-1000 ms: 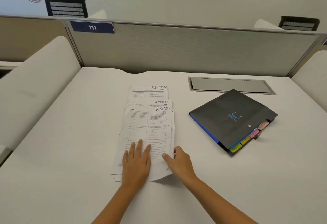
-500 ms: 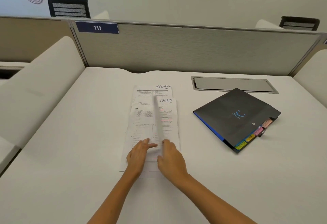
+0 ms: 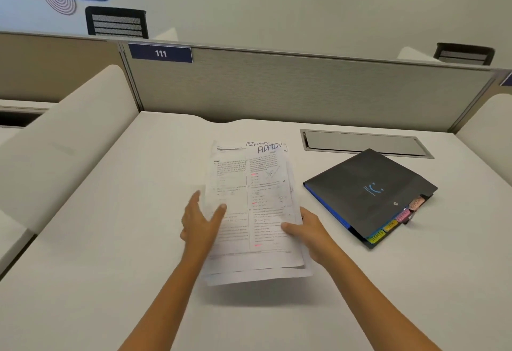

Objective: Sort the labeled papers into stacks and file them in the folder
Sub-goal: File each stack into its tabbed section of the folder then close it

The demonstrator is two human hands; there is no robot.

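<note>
Head view: a sheaf of papers [image 3: 250,212] is held up off the desk [image 3: 110,239] near its middle, a shadow showing beneath the near edge. The top sheet is marked "ADMIN" at its far right corner, and "FINANCE" peeks out from a sheet behind it. The right hand [image 3: 310,233] grips the sheaf at its right edge, thumb on top and fingers curled under. The left hand [image 3: 201,221] lies mostly straight along the left edge, thumb pressing on the top sheet; whether its fingers curl beneath I cannot tell.

The sheets look thin, light and floppy, and the lower ones fan out unevenly at the near edge, so they probably slide on one another readily. Holding both long edges likely keeps them flat; a one-handed pinch at a corner would probably let them droop and scatter.

The dark folder [image 3: 368,192] lies closed toward the right edge of the desk, well apart from the sheaf, its coloured tabs [image 3: 388,228] sticking out at the near corner.
</note>
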